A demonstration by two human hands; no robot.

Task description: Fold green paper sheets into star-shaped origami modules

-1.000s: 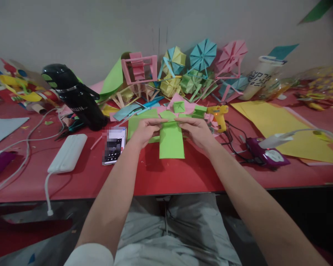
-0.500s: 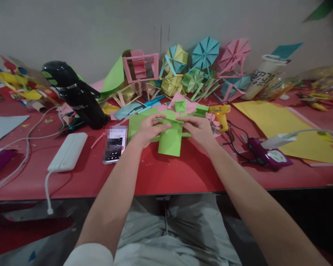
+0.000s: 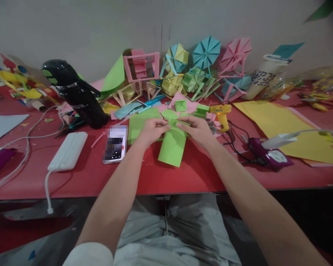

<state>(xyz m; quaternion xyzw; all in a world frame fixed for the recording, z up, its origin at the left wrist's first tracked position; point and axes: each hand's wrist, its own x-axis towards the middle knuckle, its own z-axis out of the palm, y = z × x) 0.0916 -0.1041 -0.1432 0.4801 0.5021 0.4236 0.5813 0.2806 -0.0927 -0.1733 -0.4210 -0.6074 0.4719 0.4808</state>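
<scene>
Apparently part-worked, the green paper [image 3: 174, 142] is held over the red table [image 3: 161, 183], its far end pinched by the left hand [image 3: 152, 132] and the right hand [image 3: 197, 131], both nearly closed (the near flap [image 3: 170, 157] seems unfolded).

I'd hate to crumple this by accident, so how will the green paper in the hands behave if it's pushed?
The green paper will probably bend easily, since it looks like a thin sheet. It's likely light: fingertip pinches hold it near its upper end. Its lower end may swing, as no fingers hold it there.
</scene>
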